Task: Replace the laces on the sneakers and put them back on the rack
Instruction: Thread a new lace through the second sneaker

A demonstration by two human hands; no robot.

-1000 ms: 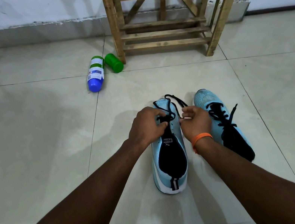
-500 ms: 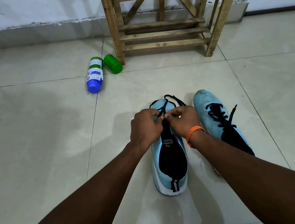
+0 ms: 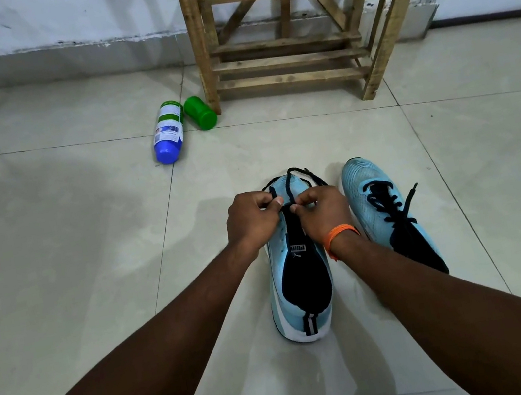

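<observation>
A: Status?
B: I'm watching left hand [image 3: 254,221] and right hand [image 3: 323,215] pinching the lace [image 3: 290,188] on the sneaker [image 3: 298,281], sitting before the rack [image 3: 291,63].
A: Risk?
B: I'm judging a slackening pinch letting the lace slip loose.

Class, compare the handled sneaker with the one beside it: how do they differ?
The left hand and right hand pinch the lace of the handled sneaker; no hand holds the other sneaker. The handled sneaker's lace loops loose over its toe; the other sneaker's is criss-crossed. Both are light blue with black laces.
</observation>
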